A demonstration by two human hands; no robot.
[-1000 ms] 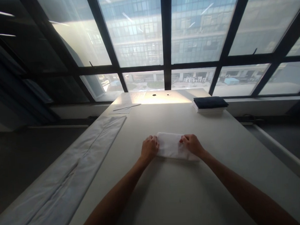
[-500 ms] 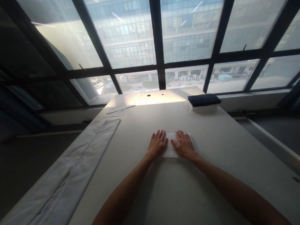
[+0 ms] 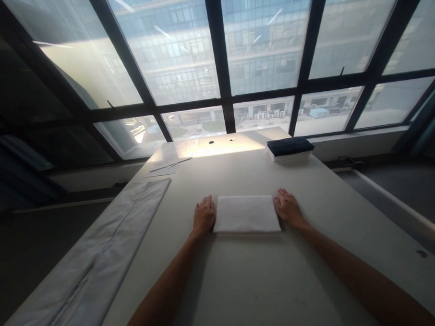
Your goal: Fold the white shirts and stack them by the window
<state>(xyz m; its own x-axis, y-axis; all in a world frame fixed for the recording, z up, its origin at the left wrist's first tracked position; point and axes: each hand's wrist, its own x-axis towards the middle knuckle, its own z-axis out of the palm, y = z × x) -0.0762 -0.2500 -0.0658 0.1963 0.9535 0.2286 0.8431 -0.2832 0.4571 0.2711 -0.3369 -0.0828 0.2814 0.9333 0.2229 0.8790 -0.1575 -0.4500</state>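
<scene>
A white cloth (image 3: 246,214), folded into a neat flat rectangle, lies on the pale table (image 3: 240,277) in front of me. My left hand (image 3: 204,214) rests along its left edge, fingers stretched forward, with nothing held. At the opposite edge is my right hand (image 3: 287,206), its fingers also extended and holding nothing. Both hands are close against the sides of the cloth; whether they press on it I cannot tell.
Folded cloths, dark blue on top of white, form a stack (image 3: 290,148) at the back right. Along the left edge runs a long pale fabric (image 3: 109,249). Behind it lie paper sheets (image 3: 162,171) with a thin strip. Large windows (image 3: 262,41) stand beyond the table.
My hands have slid apart from the top of the folded white cloth to its left and right sides, uncovering it. The view has shifted slightly.
</scene>
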